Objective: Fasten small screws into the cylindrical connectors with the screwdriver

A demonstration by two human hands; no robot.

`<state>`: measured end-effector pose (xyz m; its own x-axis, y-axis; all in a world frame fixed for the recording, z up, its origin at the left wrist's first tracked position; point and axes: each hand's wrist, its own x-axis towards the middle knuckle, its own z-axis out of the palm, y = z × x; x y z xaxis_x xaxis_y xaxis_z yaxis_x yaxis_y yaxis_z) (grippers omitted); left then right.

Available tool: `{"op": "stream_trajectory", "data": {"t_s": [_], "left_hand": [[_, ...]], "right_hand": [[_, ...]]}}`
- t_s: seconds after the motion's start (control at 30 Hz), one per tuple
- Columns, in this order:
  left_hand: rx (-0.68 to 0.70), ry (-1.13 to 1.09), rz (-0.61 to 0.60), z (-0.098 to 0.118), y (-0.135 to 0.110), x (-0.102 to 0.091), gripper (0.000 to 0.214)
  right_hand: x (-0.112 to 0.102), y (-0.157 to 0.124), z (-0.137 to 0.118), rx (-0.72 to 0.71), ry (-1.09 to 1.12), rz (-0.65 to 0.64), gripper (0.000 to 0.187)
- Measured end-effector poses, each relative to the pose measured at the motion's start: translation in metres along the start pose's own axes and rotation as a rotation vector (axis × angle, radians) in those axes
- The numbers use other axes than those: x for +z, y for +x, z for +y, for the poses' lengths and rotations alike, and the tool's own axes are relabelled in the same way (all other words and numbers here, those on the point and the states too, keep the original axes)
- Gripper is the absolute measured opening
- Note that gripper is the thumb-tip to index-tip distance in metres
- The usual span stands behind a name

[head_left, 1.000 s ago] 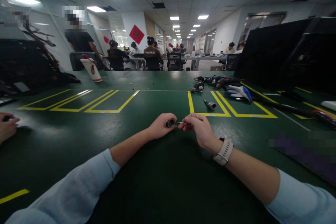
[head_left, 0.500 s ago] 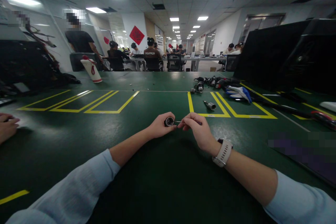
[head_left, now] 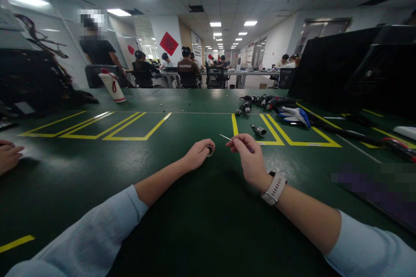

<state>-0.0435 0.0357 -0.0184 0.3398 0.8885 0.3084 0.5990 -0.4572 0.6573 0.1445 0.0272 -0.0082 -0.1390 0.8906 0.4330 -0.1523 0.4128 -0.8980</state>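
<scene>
My left hand point(head_left: 199, 154) is closed around a small round metal part point(head_left: 210, 151), whose ring-shaped open end shows past the fingers; the rest is hidden in the palm. To its right, my right hand point(head_left: 247, 156) pinches a thin-shafted screwdriver point(head_left: 225, 137). Its shaft points up and left, apart from the metal part, and most of its handle lies hidden in the fingers. Beyond the right hand, a metal part with a narrow stem and a wide cup end point(head_left: 259, 130) lies on the green table point(head_left: 182, 207) inside a yellow-taped area.
Farther right lie several dark metal parts point(head_left: 247, 106) and a white-and-blue glove point(head_left: 295, 117). A white cup with a red cord point(head_left: 112, 87) stands at the back left. Another person's hand point(head_left: 9, 156) rests at the left edge. Black equipment point(head_left: 354, 69) stands at the right.
The screwdriver's tip has drawn away from the round metal part and now tilts upward. My left hand has turned, so the part's open end faces me less.
</scene>
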Motion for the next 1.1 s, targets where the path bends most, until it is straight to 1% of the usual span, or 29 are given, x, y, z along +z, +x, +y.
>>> {"op": "stream_trajectory", "data": {"t_s": [0.03, 0.13, 0.2, 0.27, 0.33, 0.47, 0.53, 0.63, 0.67, 0.73, 0.83, 0.9, 0.97, 1.1], "left_hand": [[0.005, 0.005, 0.002, 0.001, 0.000, 0.001, 0.016], [0.013, 0.027, 0.001, 0.003, 0.002, 0.004, 0.016], [0.004, 0.064, -0.017, 0.005, 0.003, 0.007, 0.015], [-0.004, 0.100, -0.031, 0.006, 0.004, 0.009, 0.014], [-0.009, 0.118, -0.018, 0.006, 0.004, 0.012, 0.018], [-0.021, 0.069, 0.058, 0.004, 0.004, 0.017, 0.033], [0.015, 0.032, 0.083, 0.002, 0.004, 0.019, 0.038], [0.105, 0.038, 0.067, 0.003, 0.004, 0.021, 0.042], [0.114, 0.058, 0.060, 0.004, 0.004, 0.021, 0.045], [0.085, 0.121, 0.071, 0.007, 0.003, 0.020, 0.053], [0.004, 0.214, 0.103, 0.009, 0.001, 0.019, 0.061], [-0.027, 0.235, 0.102, 0.010, 0.000, 0.018, 0.062], [-0.034, 0.237, 0.080, 0.011, -0.001, 0.017, 0.062], [-0.031, 0.240, 0.035, 0.014, -0.003, 0.015, 0.061]], "right_hand": [[0.001, 0.000, 0.001, -0.045, -0.094, -0.050, 0.010], [0.005, 0.000, 0.009, -0.161, -0.345, -0.258, 0.011], [0.010, 0.002, 0.015, -0.209, -0.465, -0.344, 0.020], [0.014, 0.004, 0.020, -0.250, -0.574, -0.361, 0.028], [0.018, 0.007, 0.023, -0.292, -0.650, -0.347, 0.029], [0.023, 0.010, 0.021, -0.387, -0.671, -0.364, 0.029], [0.025, 0.010, 0.020, -0.444, -0.664, -0.391, 0.030], [0.025, 0.010, 0.020, -0.496, -0.708, -0.421, 0.029], [0.023, 0.012, 0.021, -0.502, -0.742, -0.421, 0.028], [0.018, 0.017, 0.023, -0.498, -0.835, -0.394, 0.027], [0.003, 0.031, 0.026, -0.466, -0.996, -0.295, 0.025], [-0.010, 0.041, 0.029, -0.408, -1.097, -0.200, 0.021], [-0.023, 0.050, 0.033, -0.341, -1.182, -0.135, 0.019], [-0.043, 0.060, 0.039, -0.257, -1.300, -0.079, 0.016]]}}
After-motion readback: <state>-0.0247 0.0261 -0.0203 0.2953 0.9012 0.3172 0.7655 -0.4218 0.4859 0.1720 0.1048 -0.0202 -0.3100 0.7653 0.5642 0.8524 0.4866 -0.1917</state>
